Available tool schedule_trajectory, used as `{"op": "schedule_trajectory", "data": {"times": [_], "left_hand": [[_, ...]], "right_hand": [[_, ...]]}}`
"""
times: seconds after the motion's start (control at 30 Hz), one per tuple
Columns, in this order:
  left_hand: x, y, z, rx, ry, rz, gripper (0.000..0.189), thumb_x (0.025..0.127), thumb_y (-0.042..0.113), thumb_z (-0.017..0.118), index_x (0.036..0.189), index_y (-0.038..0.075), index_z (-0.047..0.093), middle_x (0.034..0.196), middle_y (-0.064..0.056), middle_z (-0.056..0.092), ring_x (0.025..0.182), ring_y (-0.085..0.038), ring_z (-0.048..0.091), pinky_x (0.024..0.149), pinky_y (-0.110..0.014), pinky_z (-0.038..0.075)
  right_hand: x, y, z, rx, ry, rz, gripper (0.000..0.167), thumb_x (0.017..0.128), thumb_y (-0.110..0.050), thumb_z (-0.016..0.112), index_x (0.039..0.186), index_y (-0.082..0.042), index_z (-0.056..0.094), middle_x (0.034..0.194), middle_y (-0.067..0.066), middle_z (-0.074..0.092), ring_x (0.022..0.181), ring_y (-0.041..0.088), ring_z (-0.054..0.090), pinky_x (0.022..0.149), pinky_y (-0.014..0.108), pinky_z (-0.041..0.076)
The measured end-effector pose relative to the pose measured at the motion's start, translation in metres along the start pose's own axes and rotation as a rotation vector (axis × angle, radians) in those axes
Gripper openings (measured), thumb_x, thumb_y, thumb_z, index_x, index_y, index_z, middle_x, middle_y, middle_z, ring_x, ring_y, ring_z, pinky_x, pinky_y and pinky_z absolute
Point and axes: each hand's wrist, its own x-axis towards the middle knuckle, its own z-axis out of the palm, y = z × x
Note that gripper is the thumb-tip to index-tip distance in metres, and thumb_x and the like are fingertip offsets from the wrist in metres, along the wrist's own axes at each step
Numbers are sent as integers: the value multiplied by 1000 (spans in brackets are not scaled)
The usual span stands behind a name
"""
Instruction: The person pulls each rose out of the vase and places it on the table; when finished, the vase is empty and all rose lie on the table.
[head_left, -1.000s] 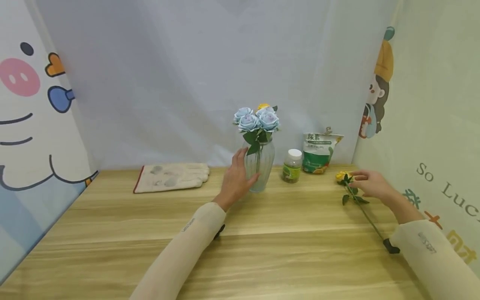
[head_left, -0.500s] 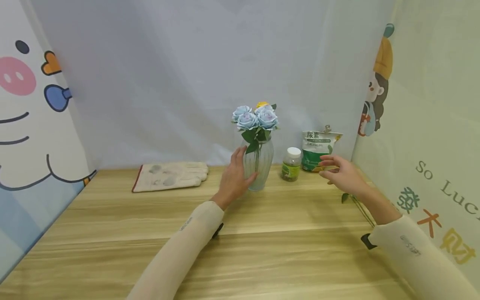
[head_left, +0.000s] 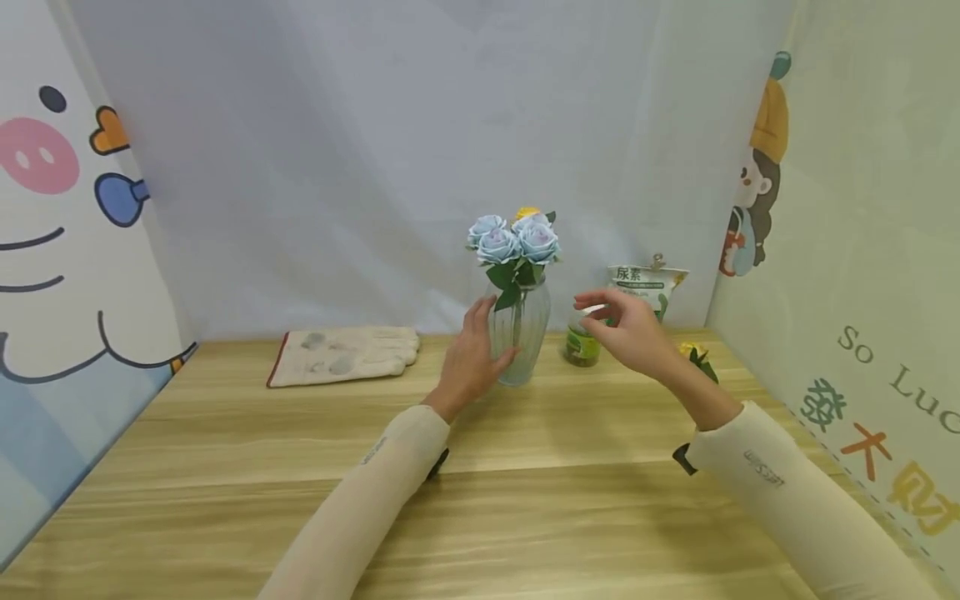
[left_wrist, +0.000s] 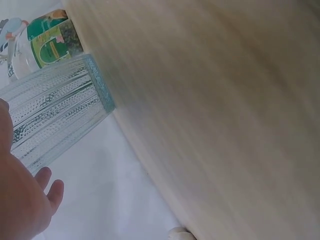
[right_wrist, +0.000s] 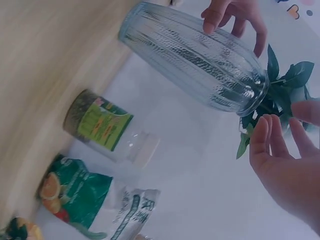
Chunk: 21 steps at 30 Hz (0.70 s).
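Note:
On the table a clear ribbed glass vase (head_left: 527, 333) stands upright, with several pale blue roses (head_left: 517, 238) and a yellow rose (head_left: 527, 213) in it. My left hand (head_left: 471, 362) holds the vase at its left side, thumb toward me and fingers round the back; in the left wrist view part of the hand is cut off. My right hand (head_left: 626, 329) is in the air right of the vase, fingers bent loosely with nothing between them. In the right wrist view its fingertips (right_wrist: 261, 135) overlap the leaves by the vase's mouth. Another yellow rose (head_left: 693, 348) lies behind my right forearm, mostly hidden.
Behind my right hand stand a white-capped jar (head_left: 581, 346) with a green label and a green-white pouch (head_left: 637, 279) with a clip, both partly covered. A white work glove (head_left: 345, 356) lies at the back left. Curtains enclose the table (head_left: 247, 483).
My right hand has left the yellow rose lying at the right and moved leftward, in front of the pouch and jar, toward the vase. My left hand has stayed at the vase.

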Motion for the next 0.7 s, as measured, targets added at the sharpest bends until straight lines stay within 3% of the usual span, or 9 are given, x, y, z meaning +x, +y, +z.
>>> {"op": "schedule_trajectory", "data": {"times": [0.17, 0.33, 0.5, 0.7], "left_hand": [[-1, -1, 0, -9, 20, 16, 88, 88, 30, 77, 152, 8, 21, 151, -17, 33, 81, -35, 63, 62, -43, 54], [-2, -2, 1, -42, 35, 34, 86, 88, 26, 77, 150, 6, 22, 150, -19, 34, 93, -37, 64, 72, -45, 56], [-2, -3, -1, -151, -10, -42, 82, 90, 26, 75, 150, 6, 24, 149, -19, 35, 115, -34, 58, 88, -46, 53], [-1, -4, -1, -230, -35, -97, 80, 91, 26, 73, 150, 6, 23, 149, -21, 35, 121, -34, 56, 93, -46, 51]], "right_hand": [[19, -14, 11, -32, 8, -67, 25, 94, -3, 64, 119, -1, 67, 122, 14, 66, 106, 31, 64, 80, 44, 56], [34, -22, 24, -91, 18, -152, 25, 91, -2, 64, 116, -1, 70, 124, 15, 65, 109, 31, 61, 78, 45, 56], [43, -25, 32, -115, 27, -179, 26, 89, -2, 65, 114, -1, 72, 121, 16, 66, 110, 33, 61, 78, 47, 55], [45, -23, 36, -138, 3, -168, 29, 89, -3, 63, 116, -2, 73, 117, 17, 69, 105, 33, 64, 79, 50, 55]]}}
